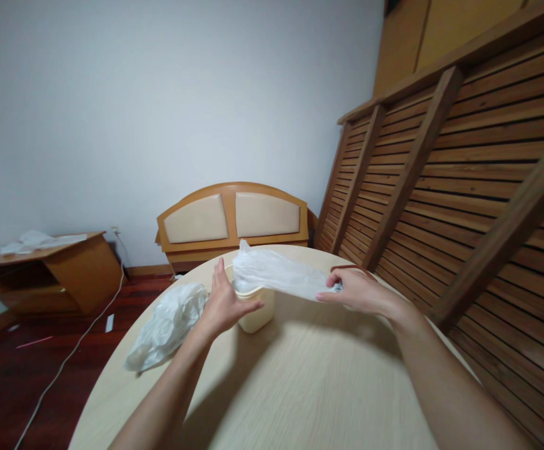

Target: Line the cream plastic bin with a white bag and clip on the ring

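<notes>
Works above a round, pale desk [328, 381]. Holds a translucent plastic bag [279, 270] extended sideways over it. Has a crumpled white bag [173, 325] on the desk, just left of the left hand [224, 305]. Has a cream container [257, 314] standing toward the far side, with the translucent bag's left end over its mouth; cannot tell the depth reached inside. Clamps that bag's right end with the right hand [359, 290]; well apart, spreads the left hand open at the container's rim, contact unclear.

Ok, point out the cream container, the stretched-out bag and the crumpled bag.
Cream container [259, 318]: head view, on its front wall.
Stretched-out bag [281, 272]: head view, on its middle stretch.
Crumpled bag [171, 326]: head view, on its bunched middle.
</notes>
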Demonstrator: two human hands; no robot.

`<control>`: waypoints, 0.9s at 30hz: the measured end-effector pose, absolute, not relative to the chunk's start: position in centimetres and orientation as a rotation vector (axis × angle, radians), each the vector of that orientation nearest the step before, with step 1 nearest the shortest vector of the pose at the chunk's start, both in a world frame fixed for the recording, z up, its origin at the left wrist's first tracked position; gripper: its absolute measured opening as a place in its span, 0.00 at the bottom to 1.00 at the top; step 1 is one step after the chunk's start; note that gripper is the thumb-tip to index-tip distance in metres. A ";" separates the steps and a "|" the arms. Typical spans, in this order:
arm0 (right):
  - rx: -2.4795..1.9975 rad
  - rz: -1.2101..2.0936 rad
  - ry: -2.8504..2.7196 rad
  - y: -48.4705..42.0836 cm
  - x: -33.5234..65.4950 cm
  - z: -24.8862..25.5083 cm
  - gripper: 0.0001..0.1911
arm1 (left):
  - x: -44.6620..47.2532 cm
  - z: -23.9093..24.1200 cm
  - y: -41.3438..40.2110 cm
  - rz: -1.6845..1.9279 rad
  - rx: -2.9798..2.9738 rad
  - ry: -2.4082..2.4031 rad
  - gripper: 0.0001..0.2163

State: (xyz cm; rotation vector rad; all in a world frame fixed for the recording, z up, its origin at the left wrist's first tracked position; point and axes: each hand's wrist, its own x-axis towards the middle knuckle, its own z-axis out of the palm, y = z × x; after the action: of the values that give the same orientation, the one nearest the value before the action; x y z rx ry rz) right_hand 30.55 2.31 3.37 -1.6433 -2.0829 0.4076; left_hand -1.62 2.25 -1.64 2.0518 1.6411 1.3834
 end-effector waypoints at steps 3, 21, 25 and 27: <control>-1.618 0.499 -2.174 1.6 30.1 3.7 0.14 | -0.5 0.0 1.0 1.410 2.402 1.646 0.56; -1.380 0.905 -2.535 -2.9 27.1 6.6 0.12 | 2.7 -0.4 0.2 0.752 3.070 1.552 0.20; -1.465 0.553 -2.276 -1.5 27.2 5.1 0.20 | 2.8 -0.6 0.0 0.768 3.084 1.533 0.20; -1.435 0.467 -2.068 -0.4 26.6 4.0 0.33 | 2.9 -0.6 -0.1 0.766 3.083 1.521 0.21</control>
State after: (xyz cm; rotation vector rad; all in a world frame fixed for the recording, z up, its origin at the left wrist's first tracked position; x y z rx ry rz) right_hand 26.58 -0.35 4.05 -1.4348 -2.0678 0.4674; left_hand 2.90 -0.11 -0.57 3.0834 1.5215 0.7658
